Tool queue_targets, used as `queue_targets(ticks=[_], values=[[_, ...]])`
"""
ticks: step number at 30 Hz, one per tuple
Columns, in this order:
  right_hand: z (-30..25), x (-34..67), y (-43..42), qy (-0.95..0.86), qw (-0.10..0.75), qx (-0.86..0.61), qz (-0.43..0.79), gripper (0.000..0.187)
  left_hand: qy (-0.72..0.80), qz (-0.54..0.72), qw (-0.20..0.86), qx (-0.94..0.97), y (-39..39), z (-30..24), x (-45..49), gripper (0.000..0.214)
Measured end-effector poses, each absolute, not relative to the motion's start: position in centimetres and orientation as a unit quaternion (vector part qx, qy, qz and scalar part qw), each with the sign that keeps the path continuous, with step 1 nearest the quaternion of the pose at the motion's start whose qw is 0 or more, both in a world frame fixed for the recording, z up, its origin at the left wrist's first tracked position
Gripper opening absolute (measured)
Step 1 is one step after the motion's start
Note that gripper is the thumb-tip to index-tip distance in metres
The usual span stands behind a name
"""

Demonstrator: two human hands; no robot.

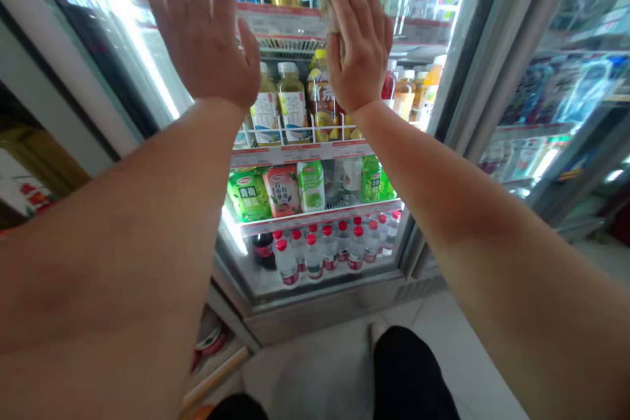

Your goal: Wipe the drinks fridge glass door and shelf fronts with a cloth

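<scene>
A glass fridge door stands in front of me, with drinks on lit shelves behind it. My left hand is raised at the upper left, fingers spread and palm toward the glass; it holds nothing. To its right, my right hand presses a greyish cloth toward the glass. Most of the cloth is hidden under the fingers, and only its left edge shows. Whether the left palm touches the glass, I cannot tell.
Behind the glass are tea bottles, drink cartons and several red-capped water bottles. Another fridge door is at the right. A shelf with goods stands low at the left, beside the tiled floor.
</scene>
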State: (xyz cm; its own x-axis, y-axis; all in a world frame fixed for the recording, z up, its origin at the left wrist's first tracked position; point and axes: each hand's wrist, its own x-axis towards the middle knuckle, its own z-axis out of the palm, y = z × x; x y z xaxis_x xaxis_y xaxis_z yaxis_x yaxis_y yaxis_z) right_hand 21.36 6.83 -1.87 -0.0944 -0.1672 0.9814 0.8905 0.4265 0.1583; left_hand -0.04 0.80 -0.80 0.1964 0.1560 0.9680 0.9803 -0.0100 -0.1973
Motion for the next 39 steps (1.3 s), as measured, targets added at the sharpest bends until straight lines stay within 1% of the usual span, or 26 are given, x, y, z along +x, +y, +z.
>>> queue_targets(ticks=[3, 4, 5, 6, 8, 9, 10, 11, 14, 15, 16, 18, 20, 21, 24, 25, 26, 29, 30, 31, 35, 37, 39], values=[[-2.1, 21.5, 6.5, -0.687, 0.498, -0.223, -0.479, 0.056, -0.493, -0.392, 0.53, -0.568, 0.9, -0.8, -0.1, 0.052], [-2.2, 21.6, 6.4, -0.702, 0.481, -0.212, -0.481, 0.055, -0.49, -0.395, 0.529, -0.57, 0.9, -0.8, -0.1, 0.052], [-2.2, 21.6, 6.4, -0.699, 0.488, -0.219, -0.474, 0.056, -0.485, -0.401, 0.524, -0.574, 0.9, -0.8, -0.1, 0.051], [-2.2, 21.5, 6.3, -0.682, 0.515, -0.241, -0.46, 0.057, -0.482, -0.406, 0.518, -0.578, 1.0, -0.9, -0.1, 0.051], [-2.1, 21.5, 6.4, -0.619, 0.592, -0.298, -0.421, 0.06, -0.479, -0.409, 0.513, -0.584, 1.0, -0.9, -0.1, 0.05], [-2.2, 21.4, 6.4, -0.598, 0.614, -0.314, -0.408, 0.061, -0.478, -0.406, 0.516, -0.584, 1.0, -0.8, -0.2, 0.05], [-2.2, 21.4, 6.4, -0.596, 0.617, -0.316, -0.405, 0.061, -0.476, -0.404, 0.52, -0.583, 1.1, -0.8, -0.2, 0.051], [-2.3, 21.4, 6.3, -0.617, 0.598, -0.303, -0.413, 0.06, -0.474, -0.403, 0.522, -0.583, 1.1, -0.8, -0.2, 0.051], [-2.5, 21.5, 5.9, -0.703, 0.502, -0.228, -0.449, 0.054, -0.464, -0.416, 0.514, -0.589, 1.1, -0.8, -0.3, 0.051], [-2.5, 21.5, 5.8, -0.706, 0.496, -0.225, -0.454, 0.054, -0.46, -0.418, 0.512, -0.592, 1.1, -0.8, -0.3, 0.051], [-2.5, 21.4, 5.9, -0.692, 0.51, -0.24, -0.452, 0.055, -0.457, -0.418, 0.513, -0.594, 1.1, -0.9, -0.3, 0.051], [-2.5, 21.4, 6.0, -0.629, 0.573, -0.299, -0.433, 0.058, -0.454, -0.419, 0.514, -0.595, 1.1, -0.9, -0.3, 0.049], [-2.5, 21.4, 6.1, -0.595, 0.6, -0.324, -0.426, 0.06, -0.45, -0.429, 0.502, -0.601, 1.3, -0.8, -0.3, 0.05], [-2.5, 21.4, 6.1, -0.608, 0.586, -0.308, -0.437, 0.059, -0.446, -0.435, 0.497, -0.604, 1.5, -0.7, -0.4, 0.051], [-2.7, 21.6, 5.7, -0.699, 0.482, -0.224, -0.478, 0.054, -0.429, -0.456, 0.507, -0.592, 2.3, -0.5, -0.6, 0.058], [-2.8, 21.6, 5.6, -0.711, 0.468, -0.217, -0.478, 0.053, -0.423, -0.46, 0.515, -0.586, 2.5, -0.4, -0.6, 0.06], [-2.8, 21.6, 5.5, -0.707, 0.476, -0.227, -0.47, 0.053, -0.417, -0.462, 0.521, -0.584, 2.6, -0.4, -0.6, 0.06], [-2.8, 21.5, 5.4, -0.627, 0.581, -0.301, -0.422, 0.056, -0.404, -0.461, 0.527, -0.589, 2.5, -0.6, -0.6, 0.057], [-2.8, 21.4, 5.5, -0.613, 0.597, -0.316, -0.41, 0.057, -0.405, -0.458, 0.53, -0.588, 2.4, -0.6, -0.6, 0.058], [-2.8, 21.5, 5.5, -0.617, 0.592, -0.317, -0.411, 0.057, -0.407, -0.454, 0.535, -0.585, 2.3, -0.7, -0.6, 0.058], [-3.1, 21.6, 5.5, -0.701, 0.478, -0.247, -0.468, 0.054, -0.425, -0.432, 0.55, -0.574, 2.3, -0.7, -0.7, 0.06], [-3.2, 21.6, 5.6, -0.685, 0.494, -0.255, -0.47, 0.054, -0.425, -0.433, 0.56, -0.564, 2.4, -0.7, -0.7, 0.06], [-3.2, 21.5, 5.6, -0.643, 0.547, -0.287, -0.453, 0.055, -0.426, -0.432, 0.562, -0.563, 2.4, -0.7, -0.7, 0.061]])
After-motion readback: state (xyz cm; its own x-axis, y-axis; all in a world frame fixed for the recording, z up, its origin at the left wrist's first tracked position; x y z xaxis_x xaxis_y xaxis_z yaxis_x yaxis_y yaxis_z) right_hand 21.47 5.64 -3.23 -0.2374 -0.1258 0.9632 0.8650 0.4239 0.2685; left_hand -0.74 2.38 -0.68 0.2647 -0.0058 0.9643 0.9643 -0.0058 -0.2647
